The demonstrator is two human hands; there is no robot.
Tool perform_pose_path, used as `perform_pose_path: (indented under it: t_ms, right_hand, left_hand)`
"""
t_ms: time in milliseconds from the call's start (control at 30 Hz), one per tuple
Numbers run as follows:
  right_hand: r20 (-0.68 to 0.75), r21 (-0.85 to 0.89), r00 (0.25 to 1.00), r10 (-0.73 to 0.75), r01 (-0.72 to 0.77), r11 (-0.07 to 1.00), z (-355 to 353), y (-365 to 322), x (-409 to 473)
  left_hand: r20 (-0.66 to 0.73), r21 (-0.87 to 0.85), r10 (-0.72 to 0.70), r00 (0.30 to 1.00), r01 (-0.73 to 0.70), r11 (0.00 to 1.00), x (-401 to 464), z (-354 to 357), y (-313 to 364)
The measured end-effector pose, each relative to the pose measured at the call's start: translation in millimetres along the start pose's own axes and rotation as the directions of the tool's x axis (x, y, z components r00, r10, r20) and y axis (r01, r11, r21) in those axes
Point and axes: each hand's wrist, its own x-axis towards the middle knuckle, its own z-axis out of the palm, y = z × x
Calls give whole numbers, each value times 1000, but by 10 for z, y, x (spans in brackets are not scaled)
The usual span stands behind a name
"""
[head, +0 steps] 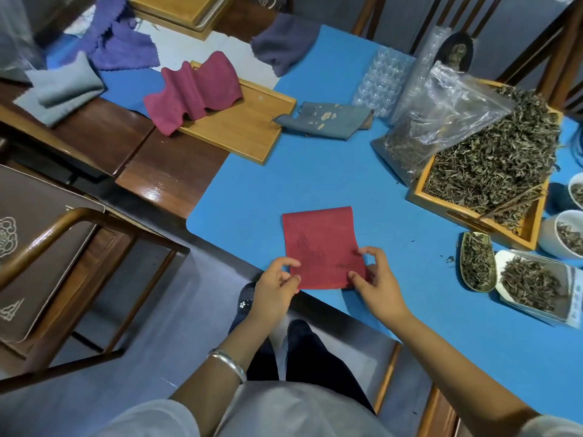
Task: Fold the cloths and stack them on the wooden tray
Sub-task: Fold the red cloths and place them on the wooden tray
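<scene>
Red cloth (321, 244): lay folded on the blue worktop (315, 178), well short of the tray (249, 127).
Left hand (274, 285): fingers pinched the cloth's near-left corner.
Right hand (378, 279): fingers pinched its near-right corner.

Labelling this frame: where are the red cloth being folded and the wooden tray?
red cloth (318, 238): head view, middle of its flat upper face.
wooden tray (249, 127): head view, bare floor beside the crumpled cloth.
</scene>
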Motion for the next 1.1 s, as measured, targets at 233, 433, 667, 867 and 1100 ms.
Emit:
perform_pose_path:
  t_ms: [233, 433, 667, 867, 1100]
  right_hand:
    - [272, -18, 961, -60, 67, 998, -129, -63, -239]
    - [184, -120, 961, -204, 228, 966, -132, -246, 37]
    - [78, -100, 990, -113, 121, 988, -7, -320, 445]
    - [-7, -197, 996, -84, 81, 977, 99, -377, 672]
    - [-64, -292, 992, -113, 90, 952, 147, -384, 782]
  left_hand:
    - [160, -16, 36, 987, -34, 999, -159, -371, -122]
    - [15, -8, 141, 990, -141, 990, 79, -360, 18]
    - [-85, 113, 156, 984, -147, 983, 460, -285, 102]
    - [-126, 122, 95, 988, -79, 989, 683, -265, 62]
    - [-151, 201, 91, 984, -59, 978, 806, -252, 60]
